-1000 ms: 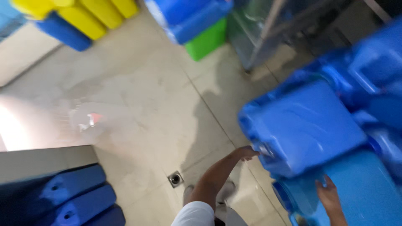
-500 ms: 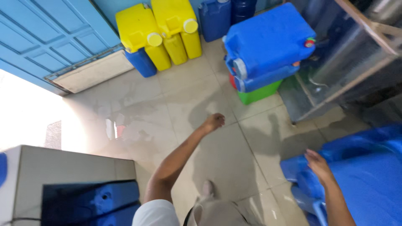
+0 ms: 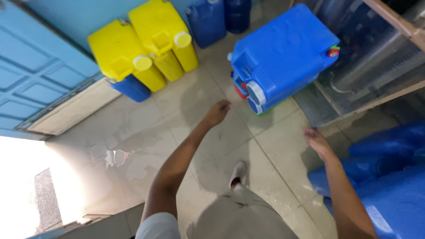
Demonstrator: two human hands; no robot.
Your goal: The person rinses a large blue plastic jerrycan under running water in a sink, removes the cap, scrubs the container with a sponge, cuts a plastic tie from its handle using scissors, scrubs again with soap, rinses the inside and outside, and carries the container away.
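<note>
While both hands (image 3: 217,113) hang empty, arms reach toward blue jerrycans (image 3: 283,55).

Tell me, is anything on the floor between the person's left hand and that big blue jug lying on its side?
Nothing visible is. The left hand hangs empty and open over bare, wet-looking tile, and the blue jug lies just beyond it with only floor between. The yellow jugs stand off to the side, and the right hand is empty too.

Stacked jerrycans (image 3: 283,57) ahead of both hands; upright jerrycans (image 3: 146,48) left, by door (image 3: 40,84)
</note>
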